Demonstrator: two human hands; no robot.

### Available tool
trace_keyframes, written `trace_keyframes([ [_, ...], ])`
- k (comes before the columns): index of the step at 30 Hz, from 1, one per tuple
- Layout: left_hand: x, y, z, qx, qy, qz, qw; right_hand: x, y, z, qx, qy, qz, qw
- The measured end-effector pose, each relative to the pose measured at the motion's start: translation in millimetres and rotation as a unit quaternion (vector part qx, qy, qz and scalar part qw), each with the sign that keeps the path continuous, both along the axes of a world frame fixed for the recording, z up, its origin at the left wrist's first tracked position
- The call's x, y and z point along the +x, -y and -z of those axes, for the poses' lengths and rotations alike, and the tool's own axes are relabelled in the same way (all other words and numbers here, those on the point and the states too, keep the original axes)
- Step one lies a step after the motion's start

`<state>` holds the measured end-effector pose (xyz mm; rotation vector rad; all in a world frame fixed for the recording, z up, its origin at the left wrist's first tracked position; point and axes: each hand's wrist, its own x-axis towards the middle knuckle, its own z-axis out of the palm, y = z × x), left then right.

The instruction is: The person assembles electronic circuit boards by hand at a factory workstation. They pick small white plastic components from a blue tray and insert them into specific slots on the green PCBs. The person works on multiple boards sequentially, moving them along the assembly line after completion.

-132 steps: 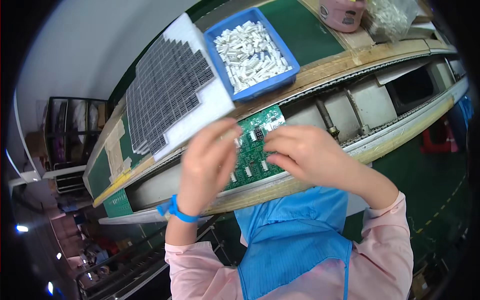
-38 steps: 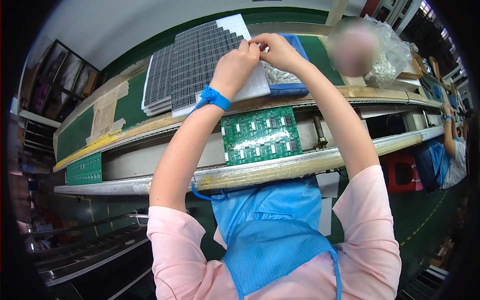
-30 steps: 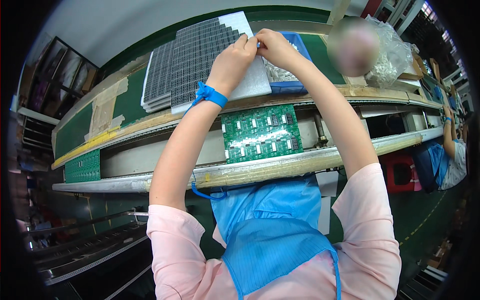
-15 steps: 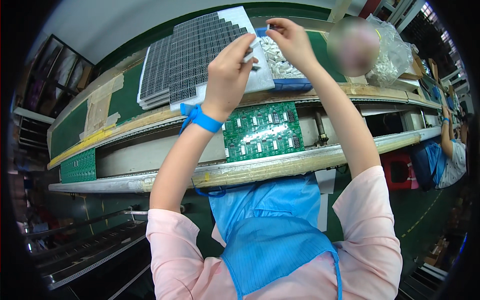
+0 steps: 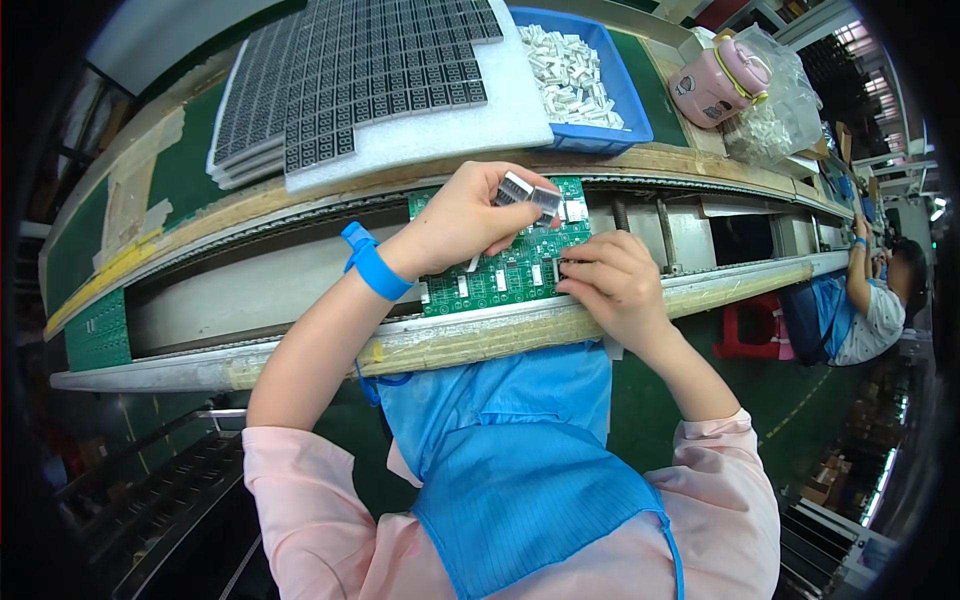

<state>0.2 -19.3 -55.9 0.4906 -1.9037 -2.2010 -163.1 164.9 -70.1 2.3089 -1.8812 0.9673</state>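
At the far left we see a second green board [image 5: 97, 330] lying on the conveyor track, and above it, on the bench, a white foam sheet [image 5: 440, 125] stacked with rows of small grey display parts [image 5: 350, 70]. Our left hand [image 5: 465, 215], with a blue strap [image 5: 372, 268] at the wrist, hovers over the green circuit board [image 5: 500, 270], its fingers curled and pinching a few small grey-and-white display parts [image 5: 530, 195] between thumb and fingertips. The board sits on the track just in front of us, already carrying several white components. Our right hand [image 5: 615, 285] rests on the board's right edge, fingers bent and pressed together at the tips on the board (whether they grip a part there, we cannot tell). Farther back stands a blue bin [image 5: 625, 90] of white connectors [image 5: 565, 70], then a pink container [image 5: 715, 85] and a clear bag [image 5: 785, 110]. At the far right another person [image 5: 865, 300] works along the same line.
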Motion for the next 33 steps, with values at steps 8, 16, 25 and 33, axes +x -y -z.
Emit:
trace_keyframes([
  [8, 4.6, 0.0, 21.6, -0.129, -0.018, -0.031, 0.991, 4.8, -2.0, 6.1, 0.027, -0.048, 0.01, 0.998],
  [16, 4.7, -3.3, 33.8, -0.253, -0.072, -0.036, 0.964, 8.0, 1.9, 3.3, 0.036, -0.085, -0.006, 0.996],
  [25, 3.3, -4.0, 35.0, -0.324, -0.129, -0.067, 0.935, 11.5, 3.8, 2.4, 0.034, -0.104, 0.007, 0.994],
  [33, 14.7, -1.8, 21.6, -0.472, -0.048, -0.022, 0.88, 7.9, 6.2, -2.8, 0.047, -0.112, -0.017, 0.992],
])
